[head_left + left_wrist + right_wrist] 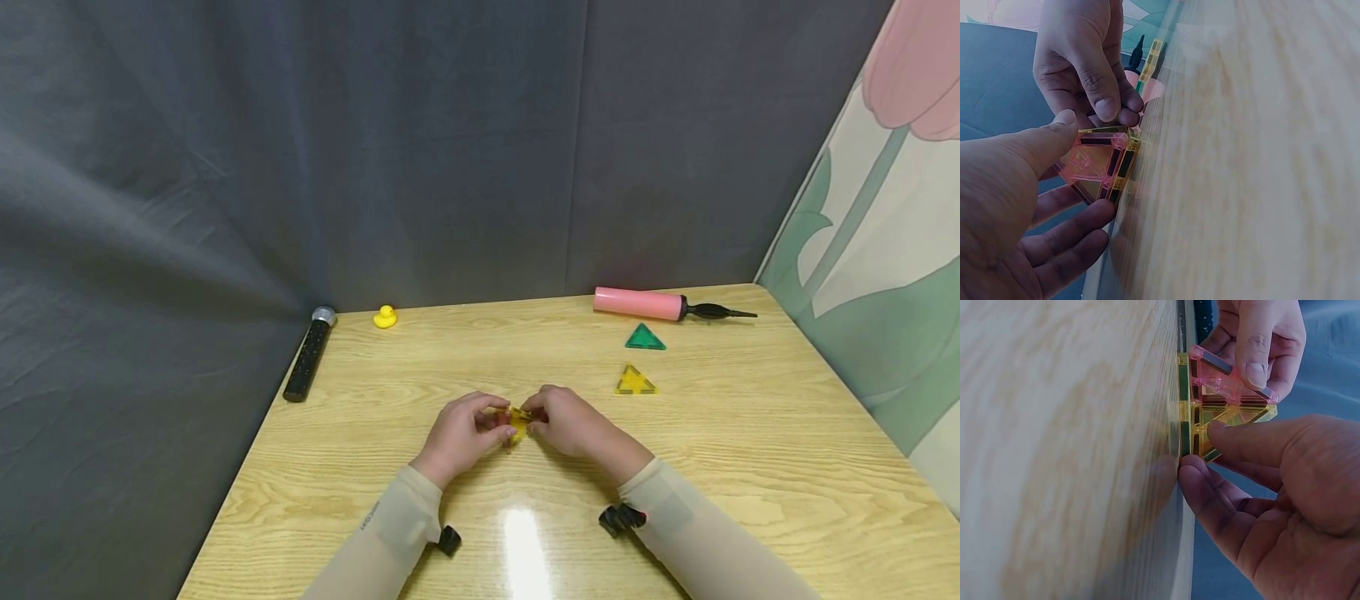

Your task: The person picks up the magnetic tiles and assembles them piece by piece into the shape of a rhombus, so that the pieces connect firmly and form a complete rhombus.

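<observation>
At the middle of the table, both hands work on a small cluster of translucent magnetic tiles. A yellow magnetic tile (1184, 394) lies flat on the wood. Leaning upright on it, edge to edge, are a pink magnetic tile (1090, 164) and a second yellow magnetic tile (1241, 416). My left hand (467, 433) holds the pink tile, thumb at its upper edge and fingertips at the lower side. From the right, my right hand (570, 421) pinches the upright yellow tile between thumb and fingers. The fingers partly cover the tiles in the head view.
Right of the hands lie a loose yellow triangle tile (636, 381) and a green triangle tile (645, 337). A pink hand pump (639, 303) lies behind them. At the back left are a yellow rubber duck (386, 317) and a black microphone (309, 358). A dark curtain (450, 150) borders the table.
</observation>
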A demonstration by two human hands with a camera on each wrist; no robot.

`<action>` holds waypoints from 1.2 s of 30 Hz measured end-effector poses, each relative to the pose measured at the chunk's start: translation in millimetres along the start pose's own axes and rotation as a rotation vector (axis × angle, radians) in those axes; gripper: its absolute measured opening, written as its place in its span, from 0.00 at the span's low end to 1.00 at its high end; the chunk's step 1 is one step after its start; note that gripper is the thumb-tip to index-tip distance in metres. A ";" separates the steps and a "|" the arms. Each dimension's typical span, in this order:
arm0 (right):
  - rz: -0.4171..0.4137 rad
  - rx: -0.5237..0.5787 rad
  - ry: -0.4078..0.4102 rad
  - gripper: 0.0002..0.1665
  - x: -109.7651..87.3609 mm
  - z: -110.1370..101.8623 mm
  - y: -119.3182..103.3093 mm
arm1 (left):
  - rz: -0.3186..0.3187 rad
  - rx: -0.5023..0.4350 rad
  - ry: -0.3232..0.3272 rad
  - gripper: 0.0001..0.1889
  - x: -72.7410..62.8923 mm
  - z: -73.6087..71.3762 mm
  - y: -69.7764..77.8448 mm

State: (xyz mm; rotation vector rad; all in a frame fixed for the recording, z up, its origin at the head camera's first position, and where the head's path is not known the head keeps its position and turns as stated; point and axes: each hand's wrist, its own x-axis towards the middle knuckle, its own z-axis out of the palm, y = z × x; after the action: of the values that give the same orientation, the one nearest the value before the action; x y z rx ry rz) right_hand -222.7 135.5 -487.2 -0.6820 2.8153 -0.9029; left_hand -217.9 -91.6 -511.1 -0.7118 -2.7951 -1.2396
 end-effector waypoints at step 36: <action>-0.027 0.004 0.095 0.25 -60.3 -37.9 30.4 | -0.068 0.068 0.042 0.24 -7.0 -18.4 -10.5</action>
State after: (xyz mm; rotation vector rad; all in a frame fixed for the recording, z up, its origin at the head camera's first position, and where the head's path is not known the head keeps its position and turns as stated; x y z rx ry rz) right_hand -189.3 204.4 -475.8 -0.6961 2.8933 -0.9699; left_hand -219.1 -113.5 -507.1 -0.5844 -2.8341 -1.1492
